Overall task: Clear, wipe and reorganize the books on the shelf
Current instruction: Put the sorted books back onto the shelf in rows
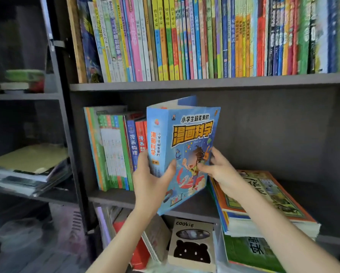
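Note:
A thick blue boxed book set (186,138) with yellow title letters stands tilted in front of the middle shelf (113,197). My left hand (151,182) grips its spine side near the bottom, thumb on the cover. My right hand (220,170) holds its right edge. Just left of it several upright books (113,150) lean against the shelf's left wall. A flat stack of books (263,201) lies at the right of the same shelf, overhanging the front edge.
The top shelf (204,81) is packed with upright colourful books (204,36). Below, a box marked "cookie" (191,245), a red item and more books sit. A side unit at the left holds stacked papers (29,170). The middle shelf's back right is bare.

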Action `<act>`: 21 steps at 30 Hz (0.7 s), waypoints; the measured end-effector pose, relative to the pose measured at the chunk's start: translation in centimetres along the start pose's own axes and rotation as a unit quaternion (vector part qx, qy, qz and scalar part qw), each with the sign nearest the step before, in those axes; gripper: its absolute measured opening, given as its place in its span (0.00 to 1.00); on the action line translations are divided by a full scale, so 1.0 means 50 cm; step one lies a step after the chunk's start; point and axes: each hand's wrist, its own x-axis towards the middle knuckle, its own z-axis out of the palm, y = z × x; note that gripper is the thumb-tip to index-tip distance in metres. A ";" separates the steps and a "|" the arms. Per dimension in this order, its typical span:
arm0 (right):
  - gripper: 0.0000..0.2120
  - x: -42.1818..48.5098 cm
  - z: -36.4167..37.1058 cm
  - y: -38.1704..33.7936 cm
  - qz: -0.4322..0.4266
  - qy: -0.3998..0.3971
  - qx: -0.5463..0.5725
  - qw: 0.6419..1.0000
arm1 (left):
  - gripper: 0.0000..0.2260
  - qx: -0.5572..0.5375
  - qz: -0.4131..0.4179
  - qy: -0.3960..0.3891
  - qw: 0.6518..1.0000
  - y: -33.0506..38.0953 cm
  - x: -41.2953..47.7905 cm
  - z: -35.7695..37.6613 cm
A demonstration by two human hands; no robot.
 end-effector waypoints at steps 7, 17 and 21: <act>0.30 0.041 0.005 0.051 0.046 0.083 0.043 0.995 | 0.15 -0.008 -0.028 -0.096 0.995 -0.106 -0.007 0.012; 0.22 0.080 -0.007 0.013 0.055 -0.002 0.033 0.998 | 0.36 0.017 -0.023 -0.169 0.985 -0.091 0.047 0.003; 0.24 0.080 -0.025 -0.018 0.029 -0.005 0.074 0.997 | 0.44 0.008 0.035 -0.113 0.993 -0.047 0.072 0.020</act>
